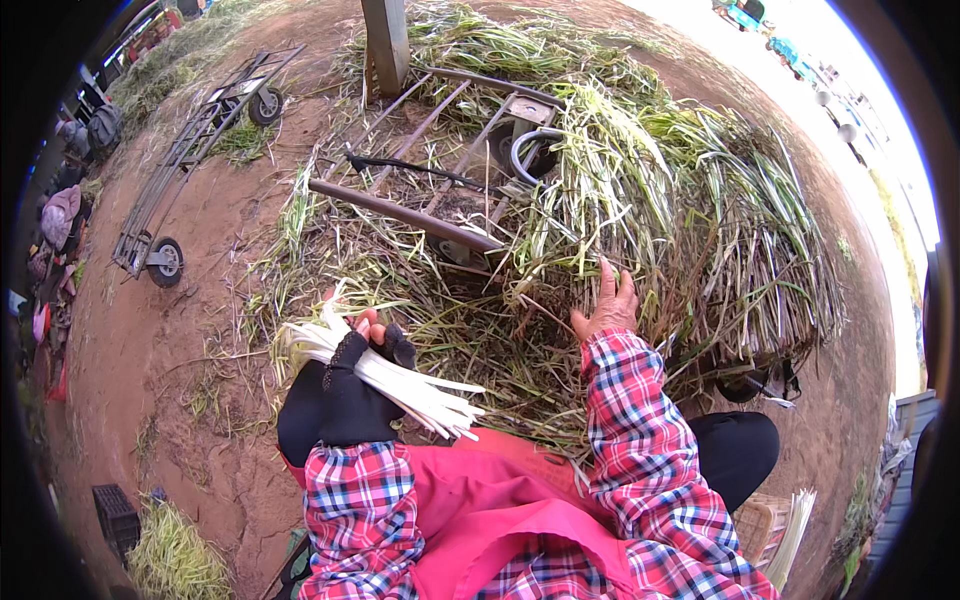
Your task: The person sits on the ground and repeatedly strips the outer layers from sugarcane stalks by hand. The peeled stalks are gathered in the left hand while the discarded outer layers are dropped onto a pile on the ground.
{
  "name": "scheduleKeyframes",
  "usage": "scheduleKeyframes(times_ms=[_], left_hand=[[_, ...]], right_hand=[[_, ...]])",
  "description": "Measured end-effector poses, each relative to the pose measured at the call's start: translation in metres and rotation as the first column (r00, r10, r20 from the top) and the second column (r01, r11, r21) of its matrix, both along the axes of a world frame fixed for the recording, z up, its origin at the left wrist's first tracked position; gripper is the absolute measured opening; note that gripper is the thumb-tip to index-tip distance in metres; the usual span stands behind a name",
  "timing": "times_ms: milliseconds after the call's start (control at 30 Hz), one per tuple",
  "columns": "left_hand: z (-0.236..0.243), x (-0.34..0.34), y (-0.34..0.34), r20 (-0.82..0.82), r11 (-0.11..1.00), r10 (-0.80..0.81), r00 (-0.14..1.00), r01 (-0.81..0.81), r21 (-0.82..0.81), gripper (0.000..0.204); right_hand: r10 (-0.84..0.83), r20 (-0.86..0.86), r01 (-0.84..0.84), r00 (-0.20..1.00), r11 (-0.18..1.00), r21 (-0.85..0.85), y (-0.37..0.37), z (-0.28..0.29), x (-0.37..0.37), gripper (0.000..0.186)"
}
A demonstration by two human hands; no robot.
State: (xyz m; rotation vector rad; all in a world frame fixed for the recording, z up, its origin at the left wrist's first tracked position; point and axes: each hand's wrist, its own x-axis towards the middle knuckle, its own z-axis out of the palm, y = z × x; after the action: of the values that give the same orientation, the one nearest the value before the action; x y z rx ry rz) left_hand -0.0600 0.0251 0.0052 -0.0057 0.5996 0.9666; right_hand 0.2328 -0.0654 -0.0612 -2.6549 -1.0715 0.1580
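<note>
My left hand (365,385), in a black fingerless glove, is closed round a bunch of long white stalks (430,398). They look like stripped scallions or leeks; their kind is not certain. The bunch lies aslant, with pale greenish ends at the upper left. My right hand (608,302) is bare, its fingers stretched out and apart at the near edge of a large heap of leafy stalks (620,190). It seems to touch the heap and holds nothing that I can see. Green leaves and brown, soiled lower stalks make up this heap.
A metal-framed cart (465,150) lies among the leaves ahead, near a post (386,45). Another two-wheeled cart (195,150) is at the far left. A dark crate (117,520) and a pale green pile (175,550) are at lower left, a woven basket (755,525) at lower right.
</note>
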Motion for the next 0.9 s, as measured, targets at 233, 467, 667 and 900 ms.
scheduleKeyframes(times_ms=[233, 467, 667, 900], left_hand=[[0.004, -0.021, 0.003, 0.132, 0.985, 0.173, 0.976, -0.170, -0.036, 0.025], [0.002, -0.029, 0.005, 0.135, 0.977, 0.213, 0.968, -0.215, 0.000, 0.025], [0.013, -0.032, 0.002, 0.181, 0.975, 0.222, 0.958, -0.218, -0.044, 0.024], [0.013, -0.028, 0.004, 0.135, 0.969, 0.242, 0.961, -0.231, -0.090, 0.019]], right_hand=[[0.190, -0.104, -0.147, 0.976, 0.934, 0.324, 0.019, 0.089, 0.069, 0.058], [0.416, 0.690, -0.677, 0.592, 0.722, 0.145, 0.053, 0.164, 0.028, 0.037], [0.726, -0.041, -0.721, 0.686, 0.671, -0.173, 0.029, 0.054, -0.024, 0.021], [0.792, 0.067, -0.794, 0.607, 0.599, 0.106, 0.000, 0.063, -0.037, 0.029]])
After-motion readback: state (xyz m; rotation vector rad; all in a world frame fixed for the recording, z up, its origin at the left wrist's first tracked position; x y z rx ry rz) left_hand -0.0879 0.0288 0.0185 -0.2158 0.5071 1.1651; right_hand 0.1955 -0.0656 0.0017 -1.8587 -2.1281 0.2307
